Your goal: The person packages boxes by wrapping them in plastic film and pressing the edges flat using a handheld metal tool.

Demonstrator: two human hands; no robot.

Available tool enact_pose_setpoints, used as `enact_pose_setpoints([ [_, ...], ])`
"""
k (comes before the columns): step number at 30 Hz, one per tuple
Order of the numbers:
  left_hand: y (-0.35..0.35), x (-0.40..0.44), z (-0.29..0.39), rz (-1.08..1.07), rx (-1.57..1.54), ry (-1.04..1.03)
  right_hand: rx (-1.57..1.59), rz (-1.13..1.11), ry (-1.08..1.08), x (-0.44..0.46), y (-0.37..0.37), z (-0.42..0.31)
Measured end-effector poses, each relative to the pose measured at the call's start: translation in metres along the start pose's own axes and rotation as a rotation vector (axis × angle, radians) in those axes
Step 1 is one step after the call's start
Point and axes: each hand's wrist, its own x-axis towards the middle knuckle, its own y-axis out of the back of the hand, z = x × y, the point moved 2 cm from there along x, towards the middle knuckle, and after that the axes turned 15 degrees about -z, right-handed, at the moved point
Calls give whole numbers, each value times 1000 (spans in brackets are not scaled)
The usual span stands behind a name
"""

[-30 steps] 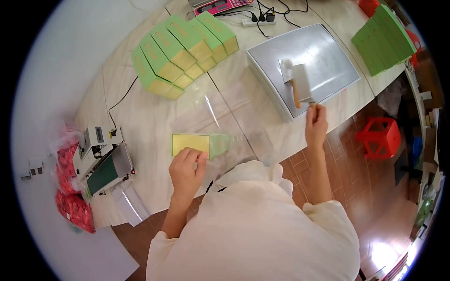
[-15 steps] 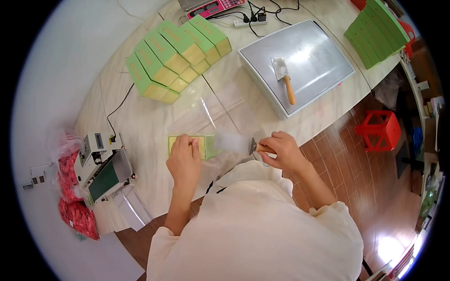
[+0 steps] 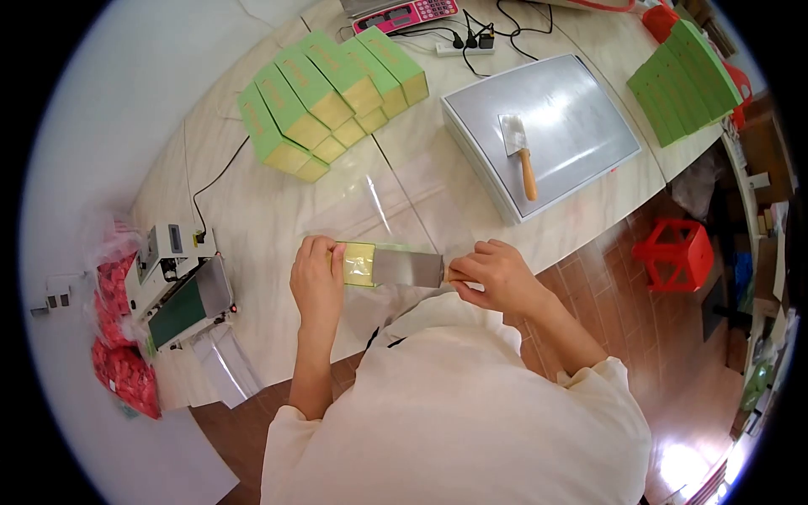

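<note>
A small yellow-and-green box (image 3: 358, 263) with shiny clear film over its top lies near the table's front edge. My left hand (image 3: 318, 268) grips its left end, thumb on top. The fingers of my right hand (image 3: 495, 273) are closed around the short wooden handle of a scraper (image 3: 407, 268). Its wide metal blade lies flat along the right part of the box, covering most of the green there. Whether the blade presses on the film, I cannot tell. Clear plastic film (image 3: 370, 202) spreads over the table just beyond the box.
Green boxes (image 3: 324, 93) are stacked at the back left. A silver-topped heating plate (image 3: 555, 126) carries a second scraper (image 3: 520, 151). More green boxes (image 3: 686, 84) stand far right. A white machine (image 3: 172, 278) sits at left. A red stool (image 3: 673, 255) stands on the floor.
The scraper blade, blurred before, has come down and left over the box. My left hand has slid from the box's top to its left end. The whole view has shifted slightly.
</note>
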Motion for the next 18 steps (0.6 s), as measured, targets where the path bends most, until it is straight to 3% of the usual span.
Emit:
enact_pose_setpoints([
  [8, 14, -7, 3, -46, -69, 78, -98, -66, -45, 16, -2, -21],
  [10, 16, -14, 7, -127, -90, -168, -121, -76, -41, 21, -3, -26],
  [11, 16, -17, 7, -125, -92, -165, -143, -83, -39, 24, -4, -27],
  [13, 14, -23, 9, -236, -98, -353, -156, -89, -24, 30, -9, -28],
  [18, 19, -31, 1, -264, -18, -354, -176, -125, 18, 40, -11, -33],
])
